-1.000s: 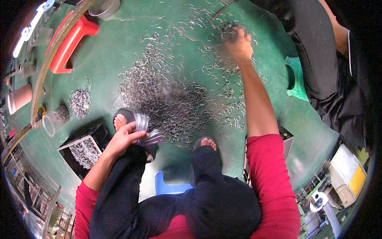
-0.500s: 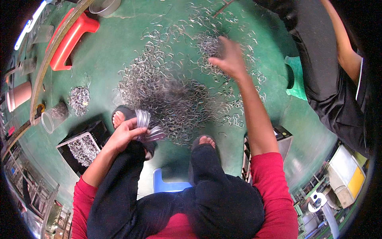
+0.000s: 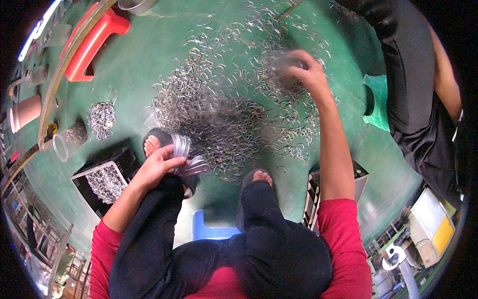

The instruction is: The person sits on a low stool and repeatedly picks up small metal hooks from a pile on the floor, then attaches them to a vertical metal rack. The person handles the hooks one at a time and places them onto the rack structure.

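My left hand (image 3: 163, 164) is closed on a neat bundle of bent metal wire pieces (image 3: 182, 147), nested side by side in shiny curves. It is above my left foot, at the near left edge of a big tangled pile of the same pieces (image 3: 209, 112) on the floor. At the far right, my right hand (image 3: 311, 74) has its fingers curled against a dense, blurred clump of wire pieces (image 3: 280, 72). Motion smears the fingertips and the clump. More loose pieces lie scattered around this hand.
A black box (image 3: 105, 183) holding wire pieces stands left, beside a small heap (image 3: 102, 119) and a clear tub (image 3: 69, 142). Farther off is a red stool (image 3: 92, 47). Another box (image 3: 359, 174) is near my right forearm. A person in black trousers (image 3: 411, 74) is by a green stool (image 3: 376, 99).
My right hand has moved right, its fingers now more curled, and the clump beside it has shifted the same way. The left hand keeps its bundle. The view has shifted slightly.
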The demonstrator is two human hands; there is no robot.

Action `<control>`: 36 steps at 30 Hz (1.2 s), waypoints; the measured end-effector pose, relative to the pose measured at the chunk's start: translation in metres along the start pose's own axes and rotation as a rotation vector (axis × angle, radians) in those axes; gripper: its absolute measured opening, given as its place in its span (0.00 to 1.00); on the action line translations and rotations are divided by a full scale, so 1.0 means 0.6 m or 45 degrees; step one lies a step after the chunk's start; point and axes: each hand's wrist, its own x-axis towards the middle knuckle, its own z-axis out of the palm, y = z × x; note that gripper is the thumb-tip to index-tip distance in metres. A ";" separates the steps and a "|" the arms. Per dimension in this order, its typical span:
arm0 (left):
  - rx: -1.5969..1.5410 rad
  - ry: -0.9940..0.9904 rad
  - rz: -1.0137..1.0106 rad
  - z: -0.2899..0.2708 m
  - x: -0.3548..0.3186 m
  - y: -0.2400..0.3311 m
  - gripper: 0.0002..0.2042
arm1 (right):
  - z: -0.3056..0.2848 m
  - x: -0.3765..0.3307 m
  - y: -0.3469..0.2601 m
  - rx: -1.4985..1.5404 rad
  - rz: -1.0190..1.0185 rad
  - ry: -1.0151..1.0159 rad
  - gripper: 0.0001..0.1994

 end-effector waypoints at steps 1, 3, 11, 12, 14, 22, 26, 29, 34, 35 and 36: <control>0.000 -0.001 -0.014 0.000 -0.001 -0.001 0.15 | 0.001 -0.001 0.005 0.016 0.048 -0.002 0.20; 0.092 0.009 -0.025 -0.002 0.000 0.000 0.16 | -0.009 0.000 0.018 0.082 0.119 0.014 0.20; 0.031 -0.005 -0.015 -0.004 -0.002 -0.002 0.16 | -0.049 0.045 0.035 -0.113 0.201 0.331 0.21; 0.087 0.024 -0.032 -0.004 -0.002 -0.001 0.15 | -0.047 0.050 0.034 -0.185 0.197 0.384 0.23; 0.043 0.009 -0.031 -0.003 -0.003 0.000 0.15 | -0.031 0.051 0.032 -0.529 0.152 0.489 0.24; 0.025 0.000 0.000 -0.001 -0.002 0.004 0.15 | 0.130 -0.016 0.026 -0.629 -0.635 0.296 0.23; 0.026 0.000 -0.001 -0.002 -0.003 0.004 0.15 | 0.140 -0.061 0.047 -0.958 -0.457 -0.022 0.22; 0.035 0.006 -0.023 -0.003 -0.004 0.004 0.15 | 0.124 -0.070 0.055 -0.984 -0.343 0.082 0.22; 0.029 -0.012 -0.001 -0.001 -0.004 0.005 0.16 | 0.151 -0.055 0.024 -0.765 -0.678 0.046 0.22; 0.021 -0.006 -0.012 0.000 -0.004 0.006 0.16 | 0.168 -0.050 0.014 -0.766 -0.736 -0.029 0.22; 0.043 0.012 -0.027 0.001 -0.004 0.006 0.16 | 0.182 -0.044 0.004 -0.760 -0.806 -0.094 0.21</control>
